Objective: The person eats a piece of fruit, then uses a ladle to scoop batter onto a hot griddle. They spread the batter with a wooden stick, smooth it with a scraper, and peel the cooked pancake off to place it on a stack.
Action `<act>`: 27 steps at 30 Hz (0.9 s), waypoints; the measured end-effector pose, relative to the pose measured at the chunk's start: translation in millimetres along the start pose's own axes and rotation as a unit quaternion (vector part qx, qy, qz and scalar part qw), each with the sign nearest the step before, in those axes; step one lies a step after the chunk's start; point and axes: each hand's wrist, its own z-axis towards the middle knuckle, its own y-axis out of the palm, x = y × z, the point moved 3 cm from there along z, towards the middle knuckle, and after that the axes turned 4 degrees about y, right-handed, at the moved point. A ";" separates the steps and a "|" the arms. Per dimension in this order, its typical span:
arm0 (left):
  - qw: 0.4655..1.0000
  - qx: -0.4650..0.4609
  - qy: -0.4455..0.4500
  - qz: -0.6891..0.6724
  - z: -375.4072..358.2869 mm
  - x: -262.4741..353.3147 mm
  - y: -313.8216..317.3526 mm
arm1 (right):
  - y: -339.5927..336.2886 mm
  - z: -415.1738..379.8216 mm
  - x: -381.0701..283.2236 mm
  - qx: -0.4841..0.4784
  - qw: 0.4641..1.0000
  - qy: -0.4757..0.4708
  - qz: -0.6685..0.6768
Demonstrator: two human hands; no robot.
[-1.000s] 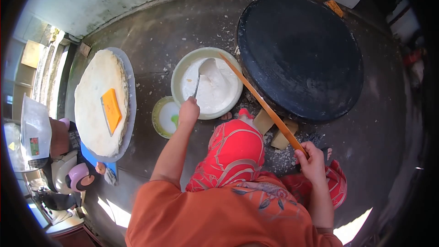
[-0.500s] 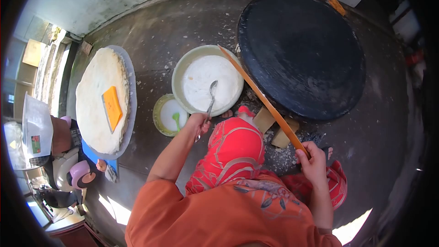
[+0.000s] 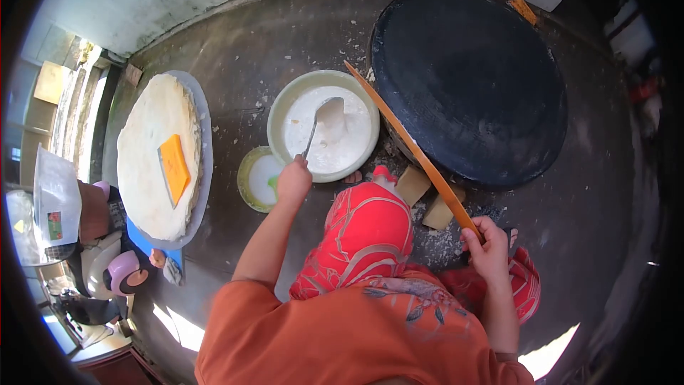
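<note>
My left hand [image 3: 294,184] is wrapped round the handle of a metal ladle [image 3: 313,132]. The ladle's bowl is tilted over a wide pale basin [image 3: 276,128] of white batter [image 3: 335,153], and batter runs down off it. In my right hand [image 3: 489,248] is the near end of a long flat wooden spreading stick [image 3: 420,157]. Its tip reaches up between the basin and a large round black griddle [image 3: 470,85]. Beside the basin stands a small green bowl [image 3: 244,184] of white liquid, with a green utensil [image 3: 272,182] partly hidden by my hand.
To the left, a stack of thin flatbreads [image 3: 153,171] lies on a round board, with an orange-handled scraper [image 3: 174,167] on top. Bricks [image 3: 443,208] sit below the griddle. A plastic container [image 3: 57,199] and a pink object [image 3: 128,271] are at far left.
My left hand has moved forward and left, and the ladle has come up out of the batter, now spilling some back. The stick has shifted only slightly in my right hand.
</note>
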 end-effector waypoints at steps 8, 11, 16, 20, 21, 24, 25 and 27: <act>0.998 -0.064 -0.006 -0.018 -10.6 -42.8 -8.3 | 2.3 5.4 -3.2 -0.019 1.000 0.002 -0.017; 0.995 -0.084 -0.047 -0.006 1.4 -54.4 26.8 | 2.9 5.9 -4.3 -0.019 1.000 0.008 -0.005; 0.764 -0.256 -0.325 -0.495 17.2 -23.0 84.5 | 4.6 10.8 -3.1 -0.007 1.000 0.008 0.011; 0.558 -0.329 -0.348 -0.677 6.1 -18.7 55.2 | 4.9 12.4 -4.8 -0.010 0.999 -0.004 0.033; 0.521 -0.337 -0.329 -0.712 -1.3 -17.9 45.1 | 4.9 11.8 -3.5 -0.014 0.998 0.007 0.061; 0.466 -0.356 -0.278 -0.761 -19.5 -23.0 17.5 | 3.0 9.4 -0.3 -0.019 0.996 0.016 0.089; 0.469 -0.353 -0.251 -0.770 -24.2 -25.6 6.9 | 2.8 9.1 0.5 -0.023 0.996 0.015 0.089; 0.492 -0.327 -0.217 -0.777 -39.9 -24.8 -19.4 | 2.0 7.8 6.7 -0.025 0.995 0.005 0.100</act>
